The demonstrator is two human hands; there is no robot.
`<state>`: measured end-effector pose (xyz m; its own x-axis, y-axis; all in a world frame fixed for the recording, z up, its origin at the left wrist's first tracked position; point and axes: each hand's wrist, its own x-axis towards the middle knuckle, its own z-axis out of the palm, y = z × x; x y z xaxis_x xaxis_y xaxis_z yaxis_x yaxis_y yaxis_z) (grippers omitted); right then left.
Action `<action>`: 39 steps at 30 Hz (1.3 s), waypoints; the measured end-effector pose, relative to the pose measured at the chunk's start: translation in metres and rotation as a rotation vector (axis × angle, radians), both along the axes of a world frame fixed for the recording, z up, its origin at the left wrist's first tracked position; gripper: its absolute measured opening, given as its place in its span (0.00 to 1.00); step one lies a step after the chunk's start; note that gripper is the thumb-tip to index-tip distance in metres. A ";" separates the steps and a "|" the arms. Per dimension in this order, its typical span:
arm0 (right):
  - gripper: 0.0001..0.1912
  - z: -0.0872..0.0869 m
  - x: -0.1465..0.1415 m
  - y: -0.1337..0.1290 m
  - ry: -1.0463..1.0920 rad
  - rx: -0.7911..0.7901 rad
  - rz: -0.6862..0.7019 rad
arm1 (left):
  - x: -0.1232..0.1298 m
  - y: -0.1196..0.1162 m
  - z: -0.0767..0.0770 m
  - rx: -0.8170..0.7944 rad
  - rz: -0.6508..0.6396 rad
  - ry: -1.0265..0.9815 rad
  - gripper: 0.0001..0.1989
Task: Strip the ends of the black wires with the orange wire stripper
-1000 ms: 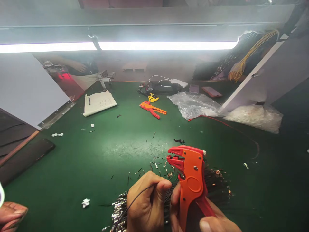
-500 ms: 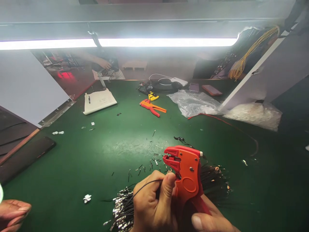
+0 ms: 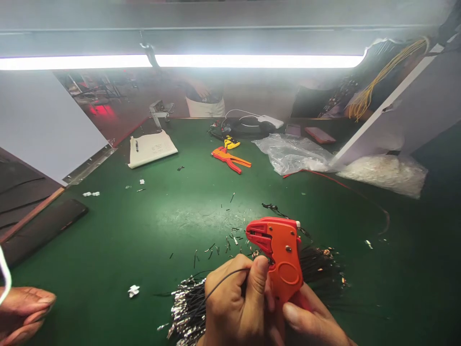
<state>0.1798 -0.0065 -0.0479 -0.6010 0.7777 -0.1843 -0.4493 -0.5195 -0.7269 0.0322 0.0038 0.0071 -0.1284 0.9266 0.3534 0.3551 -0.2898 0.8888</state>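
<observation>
Left hand (image 3: 234, 300) is pinching a black wire (image 3: 230, 274) between thumb and fingers. Right hand (image 3: 313, 319) is wrapping around the handles of the red-orange wire stripper (image 3: 284, 259), low and right of centre, its nose pointing left. Hands are working close together; can't tell if they're touching.

Room: widest stretch of green table (image 3: 118, 235) is lying left of the hands, with only a white scrap (image 3: 133, 291) sitting partway. Wire offcuts are littering the patch ahead. Farther out, a notebook (image 3: 154, 150), a second stripper (image 3: 226, 158) and a plastic bag (image 3: 288, 154) are lining the back. Slanting panels are bounding both sides: left panel (image 3: 46, 125), right panel (image 3: 425, 96). A light tube (image 3: 252, 61) is running across above the far edge.

Hidden: the thumb is covering where the wire is heading, so can't tell whether it's reaching the stripper. Hands and tool are blocking the middle of the wire bundle (image 3: 189, 307). The bottom border is cutting off both wrists. Another person's hand (image 3: 25, 307) is getting cropped at left. Writing in the notebook is showing too small to read.
</observation>
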 end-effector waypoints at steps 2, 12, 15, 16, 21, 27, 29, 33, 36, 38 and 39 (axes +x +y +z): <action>0.20 -0.002 -0.002 -0.001 0.017 -0.006 -0.022 | -0.001 0.001 -0.001 0.018 0.005 0.012 0.19; 0.24 -0.013 0.008 -0.007 -0.194 -0.043 -0.030 | -0.002 0.003 -0.007 0.037 -0.006 0.012 0.18; 0.23 -0.012 0.007 -0.005 -0.166 -0.046 -0.009 | -0.003 0.003 -0.008 0.053 -0.008 0.010 0.18; 0.23 -0.009 0.006 -0.004 -0.142 -0.051 0.004 | -0.003 0.003 -0.009 0.054 -0.002 0.005 0.18; 0.23 0.008 -0.003 0.005 0.076 -0.070 0.012 | -0.004 0.002 -0.013 -0.001 0.041 -0.036 0.19; 0.33 0.015 -0.005 0.007 0.179 -0.031 -0.132 | -0.002 0.002 -0.021 -0.046 -0.005 -0.086 0.21; 0.32 0.012 -0.005 0.007 0.201 -0.013 -0.180 | -0.002 0.002 -0.026 -0.061 -0.021 -0.078 0.22; 0.23 0.004 -0.007 0.008 0.215 0.042 -0.154 | -0.004 0.002 -0.032 -0.097 -0.032 -0.086 0.20; 0.20 0.002 -0.008 0.008 0.317 0.044 -0.133 | -0.006 0.002 -0.029 -0.115 -0.031 -0.066 0.20; 0.22 0.005 -0.007 0.008 0.330 0.020 -0.141 | -0.007 0.003 -0.027 -0.113 -0.037 -0.033 0.21; 0.24 0.008 -0.006 0.008 0.316 0.008 -0.147 | -0.007 0.004 -0.026 -0.115 -0.050 -0.021 0.22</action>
